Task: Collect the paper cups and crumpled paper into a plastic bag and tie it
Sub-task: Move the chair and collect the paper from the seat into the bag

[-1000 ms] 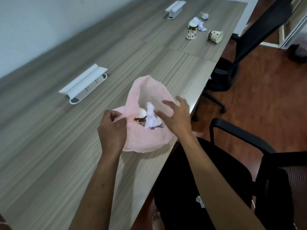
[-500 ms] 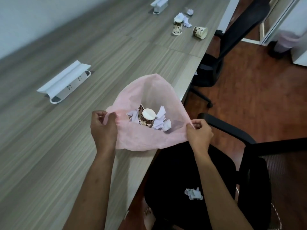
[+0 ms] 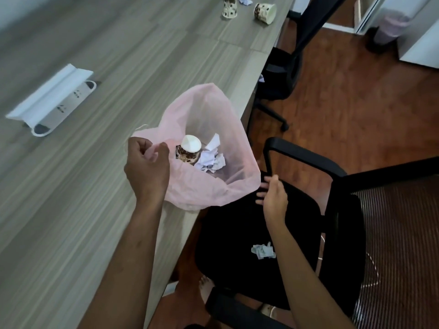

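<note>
A pink plastic bag (image 3: 209,119) gapes open at the table's right edge. Inside it lie an upturned brown-patterned paper cup (image 3: 188,150) and crumpled white paper (image 3: 211,159). My left hand (image 3: 147,167) pinches the bag's near-left rim. My right hand (image 3: 273,194) hovers just off the bag's right rim, over the chair seat, fingers apart and holding nothing. A crumpled paper ball (image 3: 263,251) rests on the black seat. Far up the table stand a patterned cup (image 3: 230,7), a tipped cup (image 3: 265,12) and more crumpled paper (image 3: 245,0).
A black office chair (image 3: 297,233) sits against the table edge under my right arm. A second black chair (image 3: 285,74) stands farther along. A white socket box (image 3: 51,100) is raised on the wooden table (image 3: 71,198). A bin (image 3: 389,27) stands on the wood floor.
My right hand has let go of the bag's right rim and dropped toward the chair seat. The left hand still holds the rim. The view has shifted down and right.
</note>
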